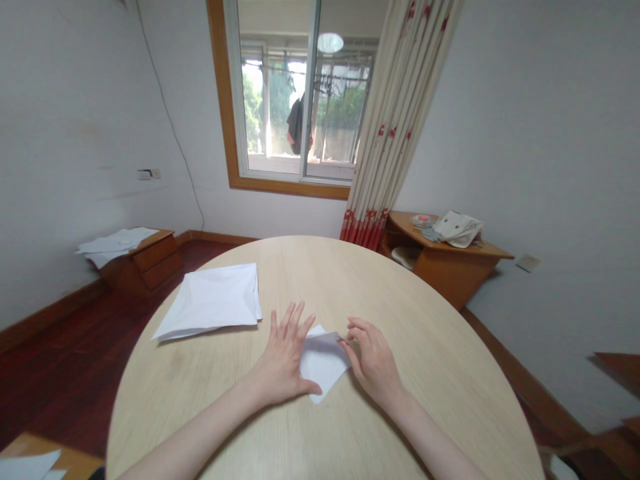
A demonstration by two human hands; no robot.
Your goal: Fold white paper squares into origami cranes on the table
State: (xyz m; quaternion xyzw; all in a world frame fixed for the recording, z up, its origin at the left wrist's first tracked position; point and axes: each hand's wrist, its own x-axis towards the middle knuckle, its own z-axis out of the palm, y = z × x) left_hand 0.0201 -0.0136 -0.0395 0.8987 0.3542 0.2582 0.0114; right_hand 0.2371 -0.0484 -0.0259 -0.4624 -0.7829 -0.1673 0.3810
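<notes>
A small folded sheet of white paper (325, 363) lies on the round wooden table in front of me, one corner pointing toward me. My left hand (283, 360) lies over its left side, fingers spread and pointing away, the thumb pressing near the lower corner. At the paper's upper right corner, my right hand (373, 357) is closed, with thumb and curled fingers pinching the edge. Part of the paper's left side is hidden under the left hand.
A stack of larger white paper (215, 300) rests on the table (425, 320) at the left. Behind it, a low drawer cabinet (155, 260) bears more sheets. A wooden corner desk (450, 267) with a white bag (457, 228) stands back right, beside the curtain (395, 127).
</notes>
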